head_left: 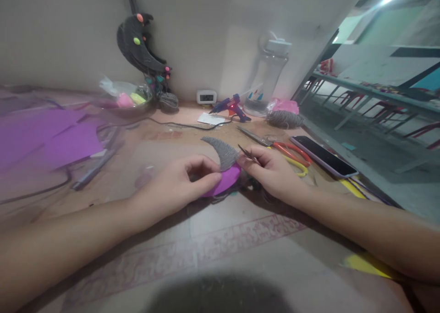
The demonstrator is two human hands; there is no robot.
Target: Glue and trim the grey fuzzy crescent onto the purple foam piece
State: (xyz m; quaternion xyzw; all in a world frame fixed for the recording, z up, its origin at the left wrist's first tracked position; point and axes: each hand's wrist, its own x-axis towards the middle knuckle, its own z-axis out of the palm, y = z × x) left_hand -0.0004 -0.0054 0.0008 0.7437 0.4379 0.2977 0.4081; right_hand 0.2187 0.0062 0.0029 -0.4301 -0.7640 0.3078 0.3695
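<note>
A purple card crescent point(224, 183), its upper part wrapped in grey yarn point(222, 151), is held near the table's front. My left hand point(187, 178) pinches its left edge between thumb and fingers. At the crescent's right edge, my right hand point(271, 168) is closed around a thin dark pointed thing point(248, 154); its exact kind is unclear. Some dark strands and small teal bits lie beneath the crescent, partly hidden by the hands.
Scissors point(292, 151), a phone point(323, 156) and a grey yarn ball point(283, 119) lie on the right. Behind are a glue gun point(231, 107), small clock point(206, 96) and water bottle point(270, 74). Purple sheets point(51, 136) cover the left; a dark crescent decoration point(139, 47) hangs above a bowl point(146, 103).
</note>
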